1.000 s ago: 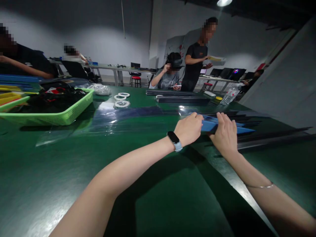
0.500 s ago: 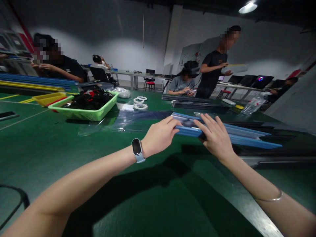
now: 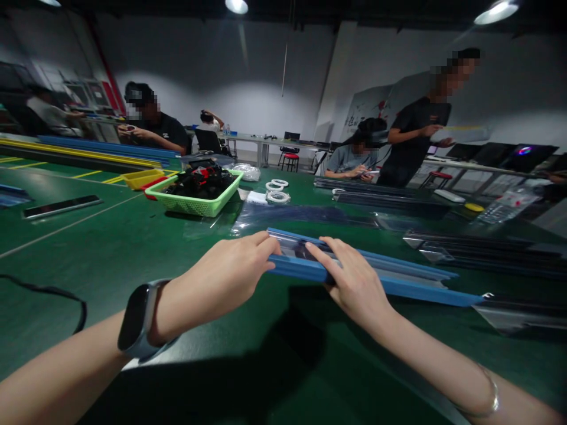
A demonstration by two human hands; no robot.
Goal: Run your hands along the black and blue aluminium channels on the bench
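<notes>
A long blue channel-shaped strip (image 3: 301, 268) slants away to the right above the green table (image 3: 212, 366). Its near-left end sits in the closed fingers of my left hand (image 3: 234, 262), thumb at the near edge. Farther along, my right hand (image 3: 354, 277) wraps over the strip, thumb on the near side and fingers across the top. Clear film and something dark show inside the channel between my hands; I cannot make out the dark part. Beyond it a sheet of clear plastic film (image 3: 283, 217) lies flat.
A green basket (image 3: 199, 203) of black and red parts stands at back left, beside a yellow tray (image 3: 139, 179). White rings (image 3: 278, 196) lie behind the film. Dark wrapped strips (image 3: 482, 248) and a plastic bottle (image 3: 509, 203) are at right. Co-workers sit and stand beyond.
My hands have brought the blue strip nearer and to the left, keeping hold of it. The view has turned left, showing more of the table's left side.
</notes>
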